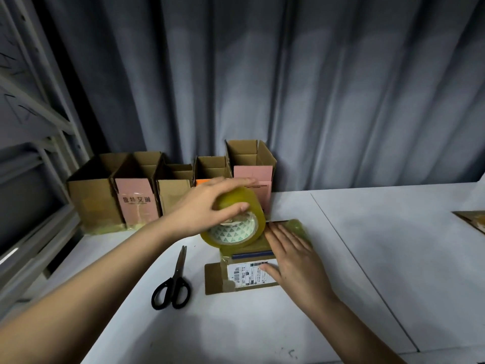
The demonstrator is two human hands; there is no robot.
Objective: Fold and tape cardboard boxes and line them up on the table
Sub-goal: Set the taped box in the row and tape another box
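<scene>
Cardboard, brown and flattened, makes up the box (pixel 242 269) lying on the white table (pixel 367 258), a white barcode label (pixel 249 274) on its top face and yellowish tape over its far end. The right hand (pixel 294 261) lies flat on the box, fingers straight and together, pressing its right half down; this grip is spread, not curled round anything. Just left of that hand, the left hand (pixel 207 206) grips a roll (pixel 235 222) of clear yellowish tape from above, fingers curled over the rim and thumb on the near side. The roll stands tilted on edge, its lower rim touching the far part of the box.

Left of the box and apart from it, black-handled scissors (pixel 174 279) lie closed on the table, tips pointing away. Beyond the left hand, five open boxes (pixel 168 190) stand in a row at the table's far edge, touching side by side, two with pink faces. A grey curtain (pixel 288 88) hangs behind them. At the table's far right edge another flat piece of cardboard (pixel 472 222) shows partly.
</scene>
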